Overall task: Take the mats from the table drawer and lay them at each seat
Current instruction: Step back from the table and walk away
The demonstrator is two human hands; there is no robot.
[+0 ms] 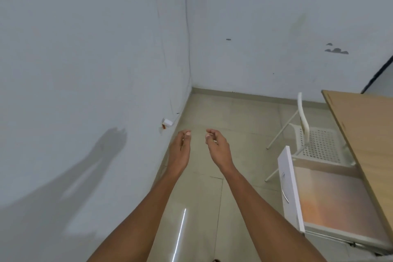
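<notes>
A wooden table (365, 132) stands at the right edge. Its white-fronted drawer (289, 189) is pulled out toward me, and an orange-and-grey mat (331, 204) lies flat inside it. My left hand (179, 151) and my right hand (218, 149) are stretched out side by side over the floor, well left of the drawer. Both hold nothing, their fingers loosely curled and apart. Neither hand touches the drawer or the mat.
A white perforated chair (319, 144) stands beside the table, just beyond the drawer. White walls meet in a corner ahead, with a small white fitting (167, 123) low on the left wall. Beige tiled floor (234, 117) stretches between the wall and the table.
</notes>
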